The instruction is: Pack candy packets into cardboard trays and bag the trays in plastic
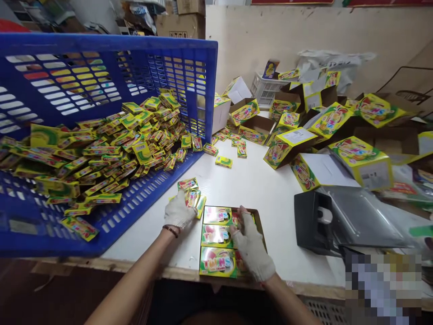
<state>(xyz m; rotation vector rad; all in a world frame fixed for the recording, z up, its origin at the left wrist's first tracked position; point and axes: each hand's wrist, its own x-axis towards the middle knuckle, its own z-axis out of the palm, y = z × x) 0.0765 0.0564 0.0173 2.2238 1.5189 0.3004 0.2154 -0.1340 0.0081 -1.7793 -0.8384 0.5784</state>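
Note:
My left hand [181, 211], in a pale knit glove with bare fingertips, curls over a few small yellow-green candy packs [192, 197] on the table and grips at them. Its fingertips are partly hidden. Just right of it lies an open shallow carton [259, 219] holding rows of flat packs; the left column of "TWINS" packs [218, 262] faces up. My right hand [253, 248], gloved likewise, reaches over the carton's right side. Thumb and fingers are spread apart, touching the packs inside, and the hand covers much of that side.
A blue crate [162, 44] tipped on its side spills many small packs [111, 153] on the left. Several loose packs [223, 162] lie beyond my hands. Open yellow-green boxes [287, 144] pile up at right, beside a black tape dispenser [313, 221]. A white basket [265, 88] stands behind.

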